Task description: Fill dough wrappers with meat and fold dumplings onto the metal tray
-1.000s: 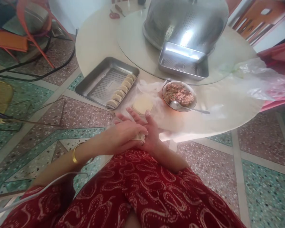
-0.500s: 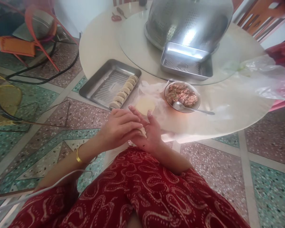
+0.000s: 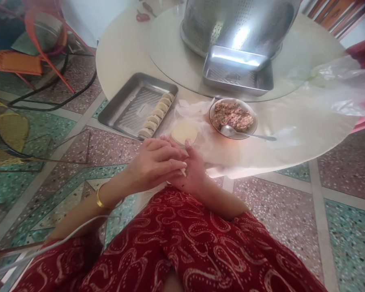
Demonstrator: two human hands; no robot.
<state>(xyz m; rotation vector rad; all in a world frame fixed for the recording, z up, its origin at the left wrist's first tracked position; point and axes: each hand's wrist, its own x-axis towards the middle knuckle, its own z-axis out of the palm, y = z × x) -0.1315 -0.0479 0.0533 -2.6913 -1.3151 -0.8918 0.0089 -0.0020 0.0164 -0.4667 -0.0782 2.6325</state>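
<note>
My left hand (image 3: 158,164), with a gold bracelet on its wrist, is curled over a dumpling (image 3: 183,172) that is mostly hidden. Underneath, my right hand (image 3: 193,170) lies palm up with its thumb raised, and the dumpling rests between the two. Just beyond my fingers is a small stack of round dough wrappers (image 3: 184,132) on floury white plastic. A bowl (image 3: 255,121) of minced filling (image 3: 232,116) stands to the right, a metal spoon (image 3: 249,134) leaning in it. Several folded dumplings (image 3: 153,119) line the right side of a metal tray (image 3: 118,101) at the left.
A glass turntable (image 3: 164,61) on the round table holds a second metal tray (image 3: 240,87) and a big perforated metal cover (image 3: 231,24). Red scissors (image 3: 142,17) lie at the far left. Clear plastic bags (image 3: 343,89) are at the right edge. An orange chair (image 3: 18,61) stands left.
My left fingers have closed further over the dumpling, which shows less now, and my right fingers have curled in slightly. The view has shifted a little.
</note>
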